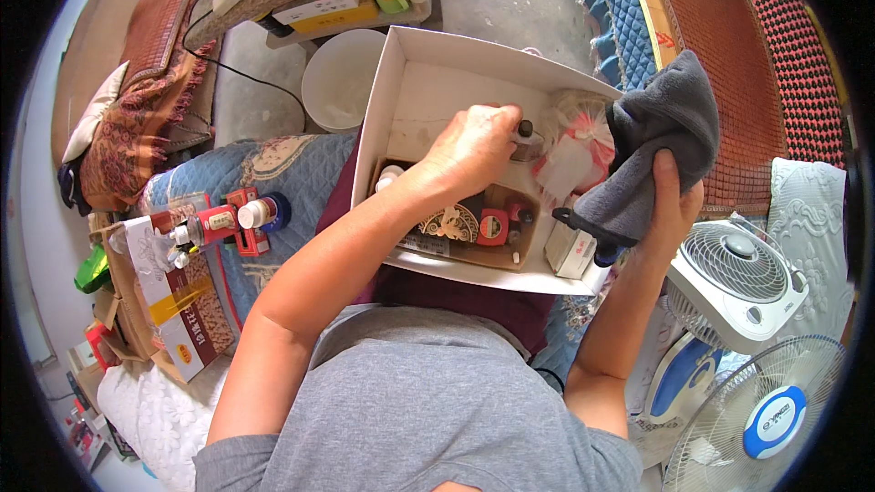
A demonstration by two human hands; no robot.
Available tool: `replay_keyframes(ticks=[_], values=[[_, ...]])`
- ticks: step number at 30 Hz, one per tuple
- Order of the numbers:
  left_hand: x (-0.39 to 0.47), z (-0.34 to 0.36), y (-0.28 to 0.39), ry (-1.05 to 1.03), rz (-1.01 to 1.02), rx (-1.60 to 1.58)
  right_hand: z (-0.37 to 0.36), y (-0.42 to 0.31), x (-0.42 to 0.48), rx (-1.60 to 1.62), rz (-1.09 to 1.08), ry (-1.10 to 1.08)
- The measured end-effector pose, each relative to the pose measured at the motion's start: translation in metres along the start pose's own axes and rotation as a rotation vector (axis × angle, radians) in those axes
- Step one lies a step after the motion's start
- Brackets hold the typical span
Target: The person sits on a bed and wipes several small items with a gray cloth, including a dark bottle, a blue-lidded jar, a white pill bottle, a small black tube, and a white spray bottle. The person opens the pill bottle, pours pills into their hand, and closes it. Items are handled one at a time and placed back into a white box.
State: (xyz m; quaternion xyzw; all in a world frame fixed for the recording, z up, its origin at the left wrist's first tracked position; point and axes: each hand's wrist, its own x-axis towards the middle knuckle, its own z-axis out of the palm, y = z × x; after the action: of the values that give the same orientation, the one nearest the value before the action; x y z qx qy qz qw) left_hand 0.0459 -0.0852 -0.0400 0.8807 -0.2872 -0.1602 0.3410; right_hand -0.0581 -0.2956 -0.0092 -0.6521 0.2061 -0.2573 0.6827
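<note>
A white cardboard box (pixel 472 58) rests across my lap. My left hand (pixel 475 147) is inside it, its fingers closed at the side of a small clear bottle with a black cap (pixel 526 137); whether they grip the bottle is hard to tell. My right hand (pixel 673 201) holds a dark grey cloth (pixel 656 130) over the box's right edge. Beneath my left forearm, a smaller cardboard tray (pixel 523 246) holds a red round-labelled container (pixel 492 227), small bottles and a dark piece with gold ornament (pixel 451 222). Right of it lie a clear plastic bag (pixel 581 143) and a small white carton (pixel 571 251).
On the quilted cover at left are a white-capped bottle (pixel 258 212), a red jar (pixel 217 224) and an opened carton (pixel 184 307). A white bucket (pixel 342 82) stands beyond the box. Two fans, a box fan (pixel 738 273) and a round one (pixel 772 417), are at right.
</note>
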Motion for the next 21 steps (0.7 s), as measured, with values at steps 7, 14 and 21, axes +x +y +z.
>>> replay_keyframes(ticks=[7,14,21], values=[[-0.003,0.004,0.012,-0.073,0.076,0.123,0.009,0.000,-0.007,-0.058,0.060,-0.040],[0.005,0.013,0.003,-0.015,0.059,0.102,0.007,0.010,-0.007,-0.083,0.032,-0.066],[0.016,-0.010,-0.003,0.115,-0.238,0.096,0.003,0.015,-0.008,-0.073,0.057,-0.059]])
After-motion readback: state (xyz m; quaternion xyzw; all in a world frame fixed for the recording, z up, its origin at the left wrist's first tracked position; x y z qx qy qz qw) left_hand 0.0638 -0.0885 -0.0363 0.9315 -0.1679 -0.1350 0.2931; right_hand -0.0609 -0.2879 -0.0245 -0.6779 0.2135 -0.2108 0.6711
